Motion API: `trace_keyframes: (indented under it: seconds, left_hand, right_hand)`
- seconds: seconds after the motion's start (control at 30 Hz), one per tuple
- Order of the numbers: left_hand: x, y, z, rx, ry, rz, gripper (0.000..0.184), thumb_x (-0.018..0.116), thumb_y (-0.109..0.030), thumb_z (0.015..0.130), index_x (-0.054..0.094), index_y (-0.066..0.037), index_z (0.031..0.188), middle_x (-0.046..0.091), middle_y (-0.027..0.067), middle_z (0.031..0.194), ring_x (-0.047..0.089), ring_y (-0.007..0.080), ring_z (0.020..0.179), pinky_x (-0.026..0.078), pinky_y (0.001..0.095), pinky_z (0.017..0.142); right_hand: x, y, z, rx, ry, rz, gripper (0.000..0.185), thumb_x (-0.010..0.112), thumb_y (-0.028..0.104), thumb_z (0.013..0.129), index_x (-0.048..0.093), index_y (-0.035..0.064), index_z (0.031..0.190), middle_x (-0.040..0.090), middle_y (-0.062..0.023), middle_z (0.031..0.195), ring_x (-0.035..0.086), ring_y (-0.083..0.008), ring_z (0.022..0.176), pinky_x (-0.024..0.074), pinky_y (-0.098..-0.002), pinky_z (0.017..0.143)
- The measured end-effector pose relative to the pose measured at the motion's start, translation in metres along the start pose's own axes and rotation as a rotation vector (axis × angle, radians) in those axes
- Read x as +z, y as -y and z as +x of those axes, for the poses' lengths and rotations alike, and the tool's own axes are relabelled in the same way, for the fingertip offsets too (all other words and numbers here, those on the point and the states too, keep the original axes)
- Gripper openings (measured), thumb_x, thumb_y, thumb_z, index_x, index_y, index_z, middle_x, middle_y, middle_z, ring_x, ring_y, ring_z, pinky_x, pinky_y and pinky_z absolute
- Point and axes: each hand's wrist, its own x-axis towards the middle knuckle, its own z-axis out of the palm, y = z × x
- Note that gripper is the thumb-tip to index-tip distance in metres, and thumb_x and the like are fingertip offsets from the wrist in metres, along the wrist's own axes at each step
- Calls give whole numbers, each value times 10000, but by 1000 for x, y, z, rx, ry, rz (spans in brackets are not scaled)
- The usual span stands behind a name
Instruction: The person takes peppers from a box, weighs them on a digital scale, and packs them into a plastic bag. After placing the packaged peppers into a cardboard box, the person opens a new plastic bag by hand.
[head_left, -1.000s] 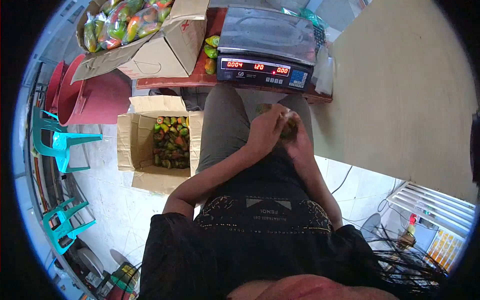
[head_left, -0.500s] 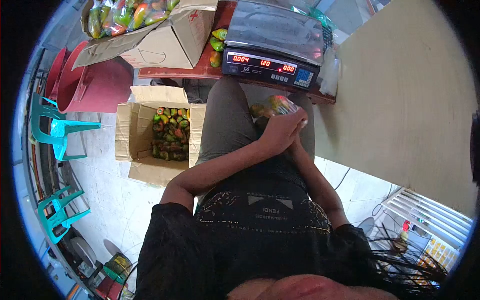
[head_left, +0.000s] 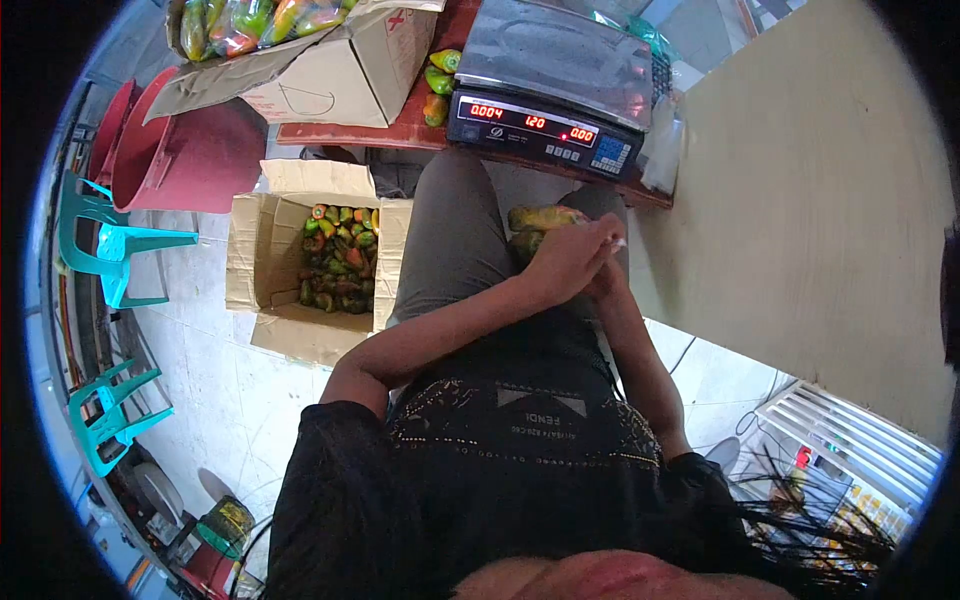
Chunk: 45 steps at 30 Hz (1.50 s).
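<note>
A clear plastic bag of peppers [head_left: 545,217], green, yellow and red, rests over my lap between the thighs. My left hand [head_left: 572,258] reaches across it, fingers closed on the gathered end of the bag. A whitish bit of plastic [head_left: 620,244] sticks out past those fingertips. Close against it and partly underneath, my right hand [head_left: 604,280] is closed at the same bunched end; most of its fingers are hidden behind the left hand.
Ahead, a digital scale [head_left: 545,125] with lit red digits stands on a red table [head_left: 350,136], beside loose peppers [head_left: 437,85]. A carton [head_left: 330,85] holds bagged peppers. On the floor, an open carton [head_left: 250,265] contains loose peppers. A wooden panel [head_left: 800,200] flanks my right.
The bag has turned and sits lower, with less of its red, shiny side showing. Both hands stay together at its end and have shifted slightly. The scale's readout is the same.
</note>
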Motion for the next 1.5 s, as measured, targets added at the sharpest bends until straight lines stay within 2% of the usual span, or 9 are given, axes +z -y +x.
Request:
trace_keyframes:
  seconds: [0.57,0.67,0.77,0.87,0.97,1.07,1.27,1.37,1.5]
  left_hand:
    - [-1,-9,-6,70,141,-19,133,520,-120,929,520,-60,1047,621,164,913,637,368,831,481,431,704]
    - [-10,2,-3,178,-20,127,128,525,-85,919,530,-60,1045,621,128,899,647,305,796,488,385,691]
    - [-54,-8,10,-18,-248,-127,109,519,-49,922,534,-54,1030,603,62,865,608,164,745,474,309,678]
    - [-86,-5,22,-90,-242,-184,85,514,-20,926,529,-43,1007,563,11,851,529,58,749,441,242,675]
    - [-101,-11,35,15,-341,-190,82,508,-10,932,523,-33,1010,552,2,833,498,38,739,424,221,671]
    - [-120,-41,44,44,-368,-143,94,525,4,896,529,-18,987,504,62,679,499,98,623,422,263,598]
    - [-143,-67,46,147,-401,133,52,513,-6,928,553,-9,962,503,3,752,464,67,681,395,220,619]
    - [-146,-58,49,146,-345,160,44,524,-14,929,560,-14,954,497,-6,736,449,64,655,376,218,589]
    - [-140,-71,36,22,-293,-77,44,531,-10,925,569,-26,941,509,-23,740,451,44,649,376,211,574]
  right_hand:
    - [-24,-3,15,-215,116,-891,436,526,326,948,478,43,1277,535,-146,1229,511,-295,1173,430,-385,958]
    - [-14,5,25,-321,149,-1125,437,534,333,941,489,43,1266,543,-155,1215,517,-302,1163,434,-389,948]
    - [53,67,12,-292,27,-1182,431,563,345,911,526,45,1219,567,-192,1154,535,-348,1128,450,-407,909]
    - [87,113,1,-515,21,-1456,342,522,286,931,545,38,1164,601,-215,1075,579,-395,1014,465,-446,865]
    - [122,158,-23,-93,204,-1844,308,497,272,938,562,33,1122,628,-204,1022,595,-413,960,464,-476,839]
    - [83,149,-12,-451,127,-1708,249,517,238,928,576,26,1045,621,-176,1007,604,-393,926,469,-476,811]
    - [109,159,-20,-874,50,-1588,200,599,173,861,575,27,995,593,-139,942,611,-364,814,488,-458,738]
    - [107,150,-19,-706,80,-1475,219,603,162,851,585,44,1035,596,-127,930,612,-358,809,496,-435,715]
    - [119,167,-30,-586,-196,-1312,242,610,130,831,595,70,1065,609,-124,938,619,-352,809,498,-419,698]
